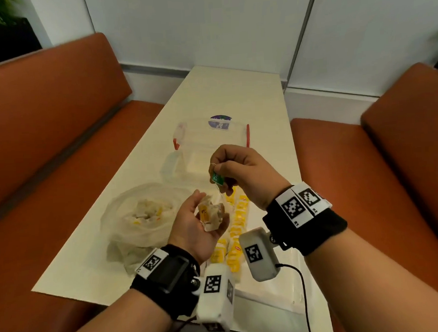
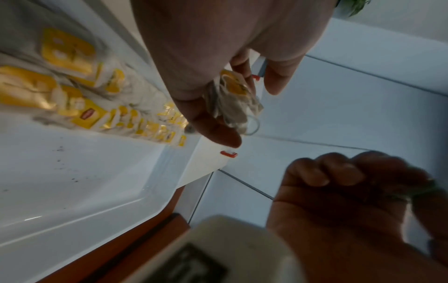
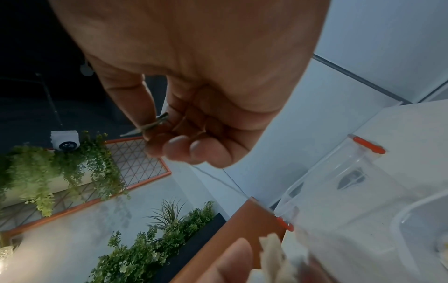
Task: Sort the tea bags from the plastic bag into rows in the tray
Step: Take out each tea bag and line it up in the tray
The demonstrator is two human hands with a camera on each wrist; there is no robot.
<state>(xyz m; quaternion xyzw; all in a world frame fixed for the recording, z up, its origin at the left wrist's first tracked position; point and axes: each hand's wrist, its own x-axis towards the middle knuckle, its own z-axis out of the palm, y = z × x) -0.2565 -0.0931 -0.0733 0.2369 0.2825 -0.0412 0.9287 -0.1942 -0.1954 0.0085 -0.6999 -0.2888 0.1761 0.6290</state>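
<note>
My left hand (image 1: 200, 217) is palm up over the table, its fingers cupped round a clump of tea bags (image 1: 211, 214) with a yellow tag; the left wrist view shows the clump (image 2: 232, 103) in the curled fingers. Just above it, my right hand (image 1: 228, 170) pinches a green tea tag (image 1: 217, 179) between thumb and forefinger, and a thin string runs from the tag down to the clump. The crumpled plastic bag (image 1: 139, 220) with more tea bags lies to the left. The white tray (image 1: 270, 302) below my hands holds rows of yellow-tagged tea bags (image 1: 237, 225).
A clear plastic box (image 1: 211, 146) with red clips stands farther back on the pale table (image 1: 234, 89), with a purple-labelled lid (image 1: 220, 122) behind it. Orange benches (image 1: 45, 124) flank the table on both sides. A cable (image 1: 305, 301) trails over the tray's near end.
</note>
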